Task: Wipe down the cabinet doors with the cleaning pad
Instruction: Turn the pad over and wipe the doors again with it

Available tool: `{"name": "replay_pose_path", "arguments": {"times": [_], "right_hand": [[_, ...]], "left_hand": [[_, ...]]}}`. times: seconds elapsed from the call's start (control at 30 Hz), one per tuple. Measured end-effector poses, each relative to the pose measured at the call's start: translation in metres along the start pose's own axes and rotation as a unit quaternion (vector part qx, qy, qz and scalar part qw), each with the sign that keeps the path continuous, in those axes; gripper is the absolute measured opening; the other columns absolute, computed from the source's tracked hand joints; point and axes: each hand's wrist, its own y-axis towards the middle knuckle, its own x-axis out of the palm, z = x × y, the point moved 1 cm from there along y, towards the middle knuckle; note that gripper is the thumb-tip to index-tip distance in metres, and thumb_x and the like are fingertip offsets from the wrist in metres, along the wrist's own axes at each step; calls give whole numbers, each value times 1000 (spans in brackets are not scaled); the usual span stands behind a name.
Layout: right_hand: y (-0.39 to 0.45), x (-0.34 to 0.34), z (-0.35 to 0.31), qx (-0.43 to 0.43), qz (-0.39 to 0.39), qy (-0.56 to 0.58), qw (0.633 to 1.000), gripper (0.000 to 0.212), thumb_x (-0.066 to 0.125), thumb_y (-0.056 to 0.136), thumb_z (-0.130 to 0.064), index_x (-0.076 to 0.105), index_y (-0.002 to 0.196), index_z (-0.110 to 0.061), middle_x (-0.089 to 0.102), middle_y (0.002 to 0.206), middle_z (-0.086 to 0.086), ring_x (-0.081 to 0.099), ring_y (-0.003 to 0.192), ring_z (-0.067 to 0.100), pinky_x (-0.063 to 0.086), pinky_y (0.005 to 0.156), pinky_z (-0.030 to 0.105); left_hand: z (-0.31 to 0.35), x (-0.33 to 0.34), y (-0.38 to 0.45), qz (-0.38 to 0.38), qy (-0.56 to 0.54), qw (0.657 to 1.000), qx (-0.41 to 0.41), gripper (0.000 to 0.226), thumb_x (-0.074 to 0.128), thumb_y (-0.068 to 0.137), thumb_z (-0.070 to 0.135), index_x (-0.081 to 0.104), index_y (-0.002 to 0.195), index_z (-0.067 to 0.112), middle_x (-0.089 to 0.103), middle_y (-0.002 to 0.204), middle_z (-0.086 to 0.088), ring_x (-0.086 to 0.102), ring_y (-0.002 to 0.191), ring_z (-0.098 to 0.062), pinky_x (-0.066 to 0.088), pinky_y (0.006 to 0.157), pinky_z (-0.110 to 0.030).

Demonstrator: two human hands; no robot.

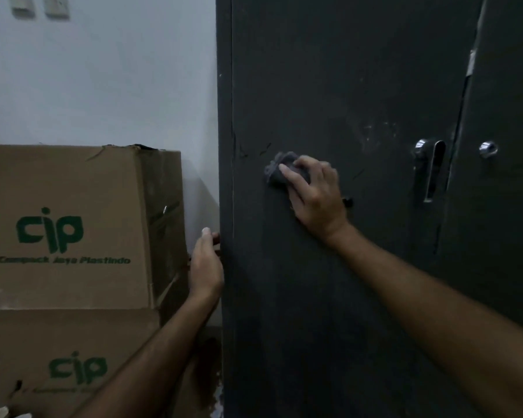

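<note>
Pressing cleaning pad (280,170) flat on left cabinet door (329,267) with your right hand (313,193), fingers spread straight over pad, not curled round it. Pad sits mid-door, well left of door handle (429,170). Your left hand (206,263) rests on cabinet's left edge, fingers relaxed, holding nothing. Stacked cardboard boxes (73,230) just left of cabinet. Right door lock (488,149) past handle. White wall (103,70) behind boxes.

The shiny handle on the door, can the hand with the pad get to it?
Probably yes. The right hand presses the cleaning pad flat on the cabinet door, and only bare door lies between it and the handle to its right.
</note>
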Motion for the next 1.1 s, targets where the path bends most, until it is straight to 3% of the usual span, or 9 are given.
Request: {"name": "replay_pose_path", "arguments": {"times": [0.07,0.17,0.23,0.37,0.47,0.6,0.7,0.8,1.1], "right_hand": [[-44,12,-30,13,-7,25,1000,44,65,92,-17,56,135,-23,53,133,12,59,104,37,50,83,50],[-127,8,-63,-297,-217,15,930,44,58,96,-27,56,140,-27,57,141,11,62,105,30,52,81,42],[-123,-4,-38,-347,-260,17,901,40,55,99,-27,61,139,-26,58,144,11,63,104,29,51,79,40],[-14,-30,41,-248,-135,-46,958,36,59,99,-20,67,134,-16,64,131,21,66,103,38,54,80,48],[74,-65,103,-44,3,-116,992,42,54,98,-16,61,139,-11,59,132,23,60,105,42,50,87,50],[117,-64,109,277,102,-130,947,48,43,102,-35,51,147,-19,49,140,14,51,116,33,46,96,45],[78,-32,50,84,20,-74,994,49,51,100,-29,54,146,-13,52,138,21,54,113,37,46,95,49],[15,-32,51,-137,-105,-88,981,48,61,97,-23,56,143,-13,57,135,22,58,107,36,48,85,46],[36,-78,146,228,-22,-323,918,44,50,91,-14,51,134,-5,55,130,24,57,105,41,43,88,49]], "left_hand": [[7,8,-2,35,3,999,38,47,27,114,45,61,130,17,64,127,-8,60,119,-25,46,109,-54],[22,13,-5,77,51,983,162,33,38,111,41,52,132,20,52,128,-4,56,115,-20,48,101,-36],[30,17,-8,84,101,961,242,51,48,103,42,45,146,15,42,138,1,50,122,-15,42,103,-29],[45,34,-1,65,268,884,378,67,61,94,39,41,153,14,32,158,-8,31,147,-20,30,119,-38],[60,46,16,36,372,795,477,66,63,94,38,46,151,11,34,160,-15,31,151,-31,26,125,-53],[79,55,44,-1,428,721,545,63,54,97,43,50,149,9,39,160,-18,31,152,-34,19,128,-53],[91,61,56,-8,435,719,542,61,53,98,43,46,151,12,36,161,-14,26,154,-31,9,130,-43],[96,67,63,-17,434,718,544,61,54,98,43,45,151,14,34,162,-12,24,155,-29,8,130,-41],[83,69,83,38,497,637,589,76,41,99,55,36,159,8,34,164,-16,23,157,-35,9,132,-48]]}}
